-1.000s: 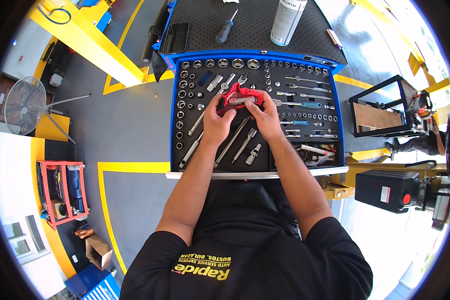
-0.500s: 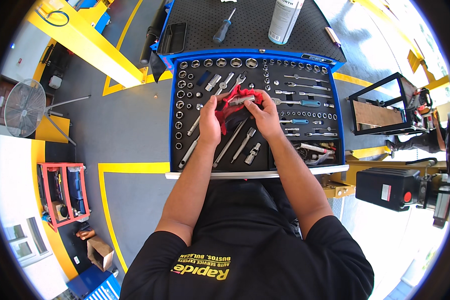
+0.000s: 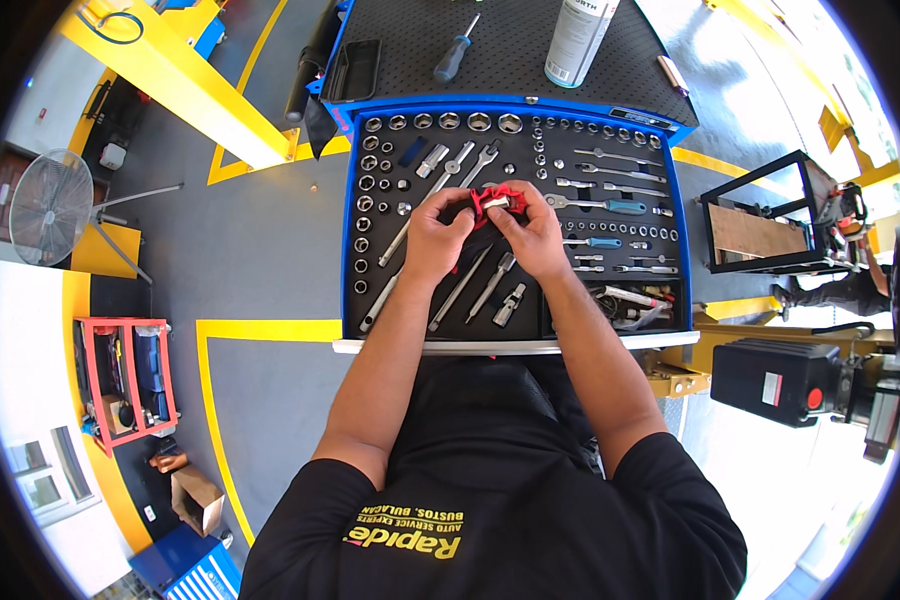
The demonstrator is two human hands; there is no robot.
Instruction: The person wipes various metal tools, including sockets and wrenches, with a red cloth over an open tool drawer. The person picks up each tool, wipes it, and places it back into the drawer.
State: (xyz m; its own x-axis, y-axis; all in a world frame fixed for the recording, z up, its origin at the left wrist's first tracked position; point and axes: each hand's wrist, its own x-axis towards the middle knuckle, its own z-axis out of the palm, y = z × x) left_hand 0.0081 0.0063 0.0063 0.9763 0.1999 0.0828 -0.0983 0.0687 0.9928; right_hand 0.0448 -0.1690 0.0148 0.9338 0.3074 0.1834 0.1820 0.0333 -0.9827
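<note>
Both my hands are together above an open tool drawer [image 3: 346, 270], wrapped about a red cloth [image 3: 482, 213]. A silver socket [image 3: 497, 202] shows partly in the bunched cloth; the rest is covered. My left hand [image 3: 437, 240] pinches the cloth's left side with bent fingers. My right hand [image 3: 536, 240] grips the cloth and socket from the right, thumb pressed near the metal. Beneath lie long-handled drive tools, an extension bar [image 3: 490, 288] and a universal joint [image 3: 510, 305] in black foam.
Rows of sockets [image 3: 450, 121] and blue-handled ratchets [image 3: 625, 207] fill the foam. On the cabinet top [image 3: 510, 60] stand a spray can [image 3: 576, 45], a screwdriver [image 3: 455, 52] and a black tray [image 3: 356, 70]. A yellow post [image 3: 185, 85] rises at left; a black-framed cart [image 3: 760, 222] is at right.
The red cloth is bunched more tightly around the socket, which shows less of its length. My left hand has turned inward, fingers more bent. The view has shifted slightly.
</note>
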